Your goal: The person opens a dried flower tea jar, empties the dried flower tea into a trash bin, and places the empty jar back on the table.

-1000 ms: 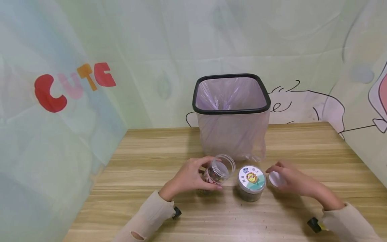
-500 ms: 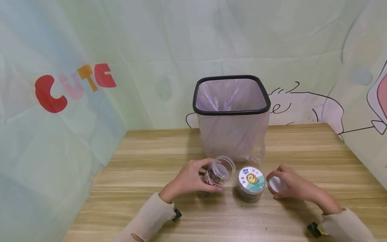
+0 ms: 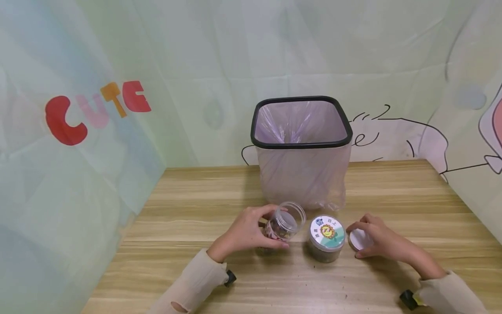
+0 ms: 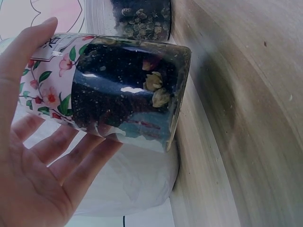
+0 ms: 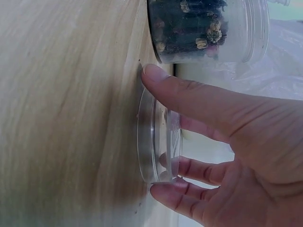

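Note:
My left hand [image 3: 249, 233] grips a clear plastic jar [image 3: 280, 229] with a flowered label, its uncovered mouth tilted to the right. Dark contents with dried flower buds show through the jar's wall in the left wrist view. Right of it a second clear jar [image 3: 327, 248] stands upright, bearing a white and green lid with a sunflower picture. Dried buds are visible inside that jar [image 5: 194, 30] in the right wrist view. My right hand [image 3: 380, 240] holds a round clear lid [image 5: 158, 137] low at the table, thumb on one side of its rim and fingers on the other.
Behind the jars stands a bin [image 3: 303, 174] with a black rim and a thin purple bag inside it. A few dark crumbs lie on the wooden table [image 3: 298, 290]. Printed cloth [image 3: 196, 87] hangs along the back and the sides.
My right hand has shifted its hold on the lid; the thumb now shows at the near rim, and more of the lid is visible. The left hand and its jar have barely moved.

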